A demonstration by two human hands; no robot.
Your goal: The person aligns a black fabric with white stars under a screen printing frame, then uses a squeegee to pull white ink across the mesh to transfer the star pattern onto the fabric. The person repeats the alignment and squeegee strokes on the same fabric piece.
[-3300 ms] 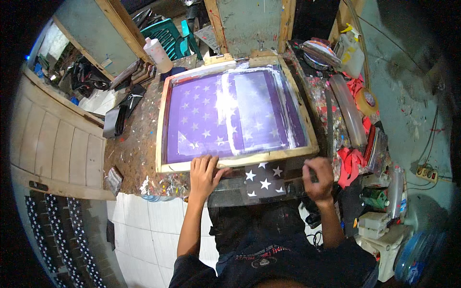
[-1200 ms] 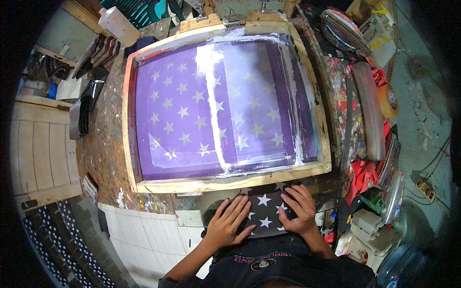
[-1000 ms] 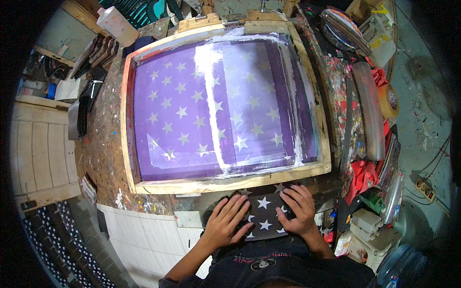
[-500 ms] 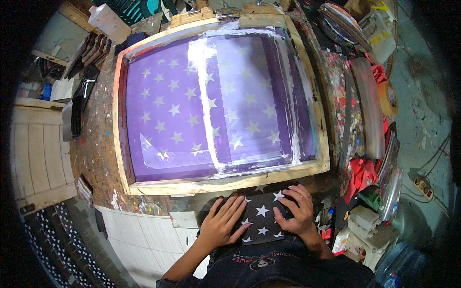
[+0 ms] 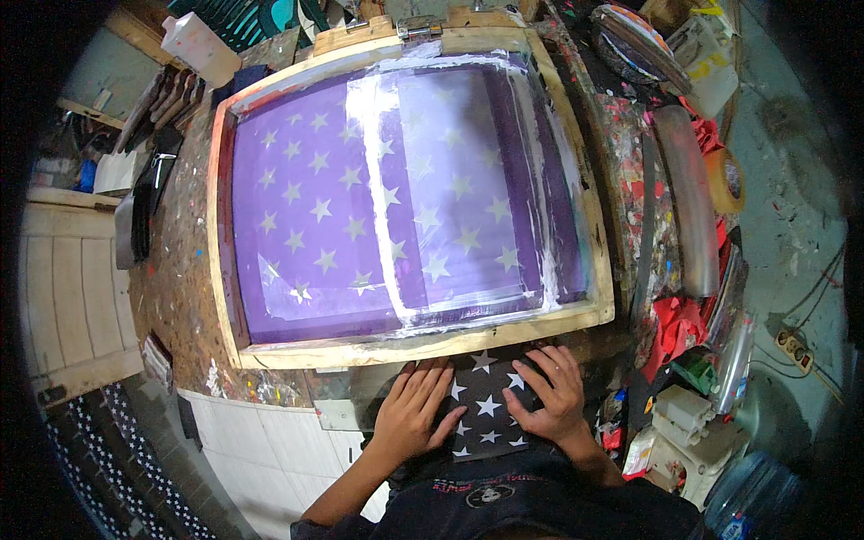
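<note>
Black fabric printed with white stars (image 5: 488, 405) lies at the bench's near edge, right in front of my body. My left hand (image 5: 416, 409) rests flat on its left side, fingers stretched forward and thumb pointing inward. On the right side my right hand (image 5: 551, 391) presses down with spread, slightly bent fingers. Just beyond my fingertips is a wooden-framed printing screen (image 5: 423, 344), its purple mesh (image 5: 301, 184) patterned with pale stars. White smears run along the mesh edges and down its middle. The screen's near rail hides the fabric's far part.
Metal hinge clamps (image 5: 419, 29) hold the screen's far side. A whitish plastic jug (image 5: 200, 49) and wooden-handled squeegees (image 5: 171, 97) are far left. At right are a tape roll (image 5: 724, 180), red cloth (image 5: 675, 337) and a power strip (image 5: 794, 351). Star-printed strips (image 5: 135, 450) lie lower left.
The screen appears slightly farther left as the view shifts. My hands have moved a little, and more of the starred fabric shows between them. Both still lie on it.
</note>
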